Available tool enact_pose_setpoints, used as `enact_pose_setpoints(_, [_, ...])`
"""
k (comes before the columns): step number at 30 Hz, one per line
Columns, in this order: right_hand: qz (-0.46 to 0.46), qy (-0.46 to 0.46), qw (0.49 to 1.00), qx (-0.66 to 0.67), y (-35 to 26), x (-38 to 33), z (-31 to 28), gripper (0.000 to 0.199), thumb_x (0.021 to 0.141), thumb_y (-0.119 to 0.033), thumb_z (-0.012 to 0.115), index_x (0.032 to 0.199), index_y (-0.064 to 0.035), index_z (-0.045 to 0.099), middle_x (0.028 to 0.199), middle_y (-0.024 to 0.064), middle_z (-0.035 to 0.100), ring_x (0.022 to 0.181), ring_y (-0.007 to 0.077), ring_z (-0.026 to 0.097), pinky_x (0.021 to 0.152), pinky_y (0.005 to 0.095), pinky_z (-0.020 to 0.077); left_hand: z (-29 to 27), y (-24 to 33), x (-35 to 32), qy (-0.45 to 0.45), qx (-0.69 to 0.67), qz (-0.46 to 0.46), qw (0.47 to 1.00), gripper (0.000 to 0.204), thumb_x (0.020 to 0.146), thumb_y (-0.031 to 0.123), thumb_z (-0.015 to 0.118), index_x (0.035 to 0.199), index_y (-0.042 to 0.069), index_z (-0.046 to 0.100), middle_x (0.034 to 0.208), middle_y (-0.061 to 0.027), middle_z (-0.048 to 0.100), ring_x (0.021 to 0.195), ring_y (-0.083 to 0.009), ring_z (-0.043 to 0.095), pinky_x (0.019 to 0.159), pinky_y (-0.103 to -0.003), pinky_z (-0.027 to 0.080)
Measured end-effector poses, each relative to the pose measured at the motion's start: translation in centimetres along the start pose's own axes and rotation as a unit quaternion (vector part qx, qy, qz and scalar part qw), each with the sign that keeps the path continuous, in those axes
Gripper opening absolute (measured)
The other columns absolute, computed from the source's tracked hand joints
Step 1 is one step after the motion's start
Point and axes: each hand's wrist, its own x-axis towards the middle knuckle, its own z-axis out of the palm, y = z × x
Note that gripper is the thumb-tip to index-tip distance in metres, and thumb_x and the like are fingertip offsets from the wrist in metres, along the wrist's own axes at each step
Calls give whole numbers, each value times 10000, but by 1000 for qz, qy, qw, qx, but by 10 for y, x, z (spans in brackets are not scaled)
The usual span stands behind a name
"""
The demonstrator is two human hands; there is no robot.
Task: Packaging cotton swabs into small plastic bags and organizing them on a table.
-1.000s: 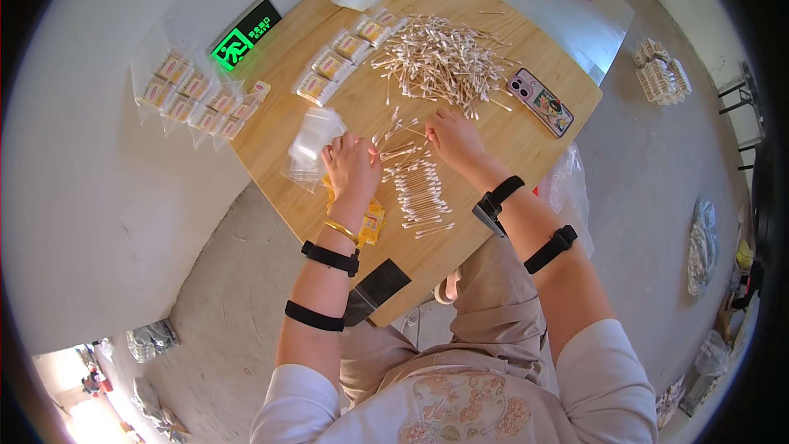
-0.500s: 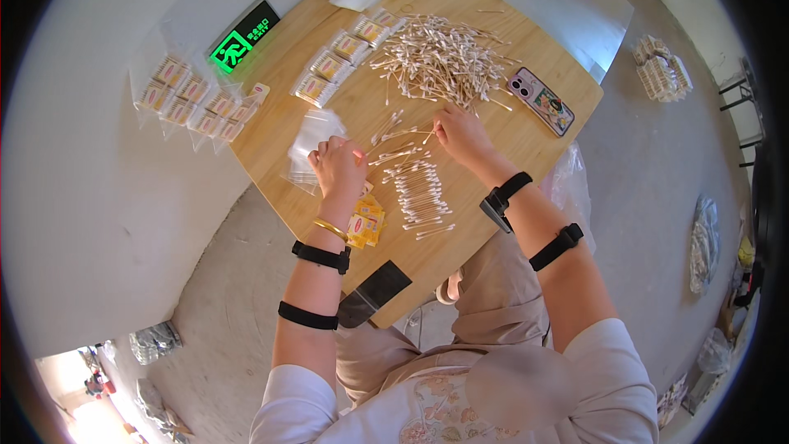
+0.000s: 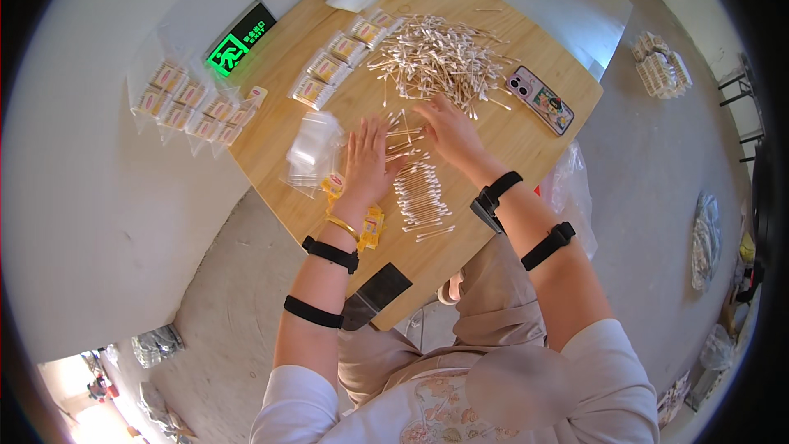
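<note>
Flanking loose cotton swabs (image 3: 404, 149): left fingers (image 3: 371, 135), right fingers (image 3: 431, 111)

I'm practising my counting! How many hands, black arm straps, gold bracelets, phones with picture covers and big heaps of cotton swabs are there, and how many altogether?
Hands: 2
Black arm straps: 4
Gold bracelet: 1
Phone with picture cover: 1
Big heap of cotton swabs: 1
Total: 9

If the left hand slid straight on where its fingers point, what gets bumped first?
Probably the cotton swab pile, at its left edge; how high the left hand sits is unclear.
</note>
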Motion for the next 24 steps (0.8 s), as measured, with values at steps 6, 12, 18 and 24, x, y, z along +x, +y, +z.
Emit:
enact_pose_setpoints(6, [-60, -53, 997, -13, 11, 15, 5, 159, 804, -64, 671, 959, -104, 675, 1053, 76, 569, 1068, 296, 566, 888, 423, 475, 11, 18, -1, -62, 14, -20, 998, 887, 908, 537, 614, 1515, -8, 265, 1546, -208, 331, 1478, -370, 239, 1209, -503, 198])
enact_pose_setpoints(12, [-48, -113, 992, -34, 10, 23, -5, 40, 802, -87, 674, 836, -94, 654, 988, 82, 561, 1032, 296, 567, 848, 418, 475, 9, 6, -3, -58, -15, -15, 998, 864, 915, 517, 615, 1510, -9, 274, 1533, -194, 352, 1458, -352, 288, 1207, -486, 217])
enact_pose_setpoints(18, [-22, -68, 997, 28, 18, 13, -9, 87, 775, -111, 716, 815, -93, 642, 959, 77, 566, 1015, 302, 566, 851, 418, 476, 12, 15, -9, -75, 25, -10, 997, 858, 949, 540, 547, 1541, 7, 226, 1594, -194, 258, 1498, -361, 198, 1212, -519, 160])
enact_pose_setpoints(24, [-73, -52, 995, -46, 7, -3, 7, 77, 775, -133, 725, 798, -105, 657, 955, 79, 583, 1001, 312, 564, 847, 425, 475, 8, 25, -17, -96, -24, 25, 995, 931, 958, 591, 485, 1559, -26, 132, 1619, -215, 189, 1519, -357, 131, 1221, -530, 65])
